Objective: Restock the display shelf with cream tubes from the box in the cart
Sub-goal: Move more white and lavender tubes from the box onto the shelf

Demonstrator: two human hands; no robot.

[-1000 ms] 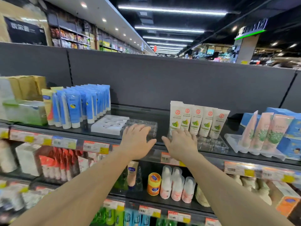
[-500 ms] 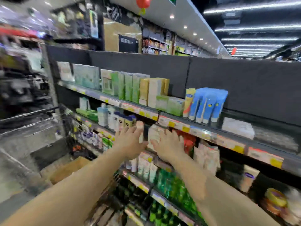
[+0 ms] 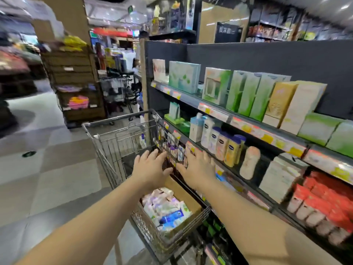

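Both arms reach forward over a silver wire shopping cart [image 3: 122, 142] that stands in the aisle beside the dark metal display shelf [image 3: 238, 119]. The left hand [image 3: 150, 169] has its fingers spread and nearly straight, palm down, holding nothing; its grip is slack and empty. The right hand [image 3: 196, 169] is just beside it, fingers likewise splayed and empty, hovering at the cart's far side rail where the cart meets the shelf edge. The thumbs of the two hands point toward each other with a small gap between them.

Below and nearer than both hands, inside the cart basket, sits an open brown cardboard box [image 3: 189, 199]. It is filled with a loose heap of cream tubes [image 3: 166, 207], mostly white and pale pink, with one blue-and-white tube near the nearer end. Neither hand touches the box or the tubes.

To the right of the right hand, the shelf's middle tier carries pump bottles with dark blue caps [image 3: 221, 144]. Above the hands, the top tier holds green and white cartons [image 3: 246, 92] and gold and cream cartons [image 3: 292, 104]. Further right and lower stands a row of red-topped packs [image 3: 324, 199]. The picture is motion-blurred, so labels cannot be read.
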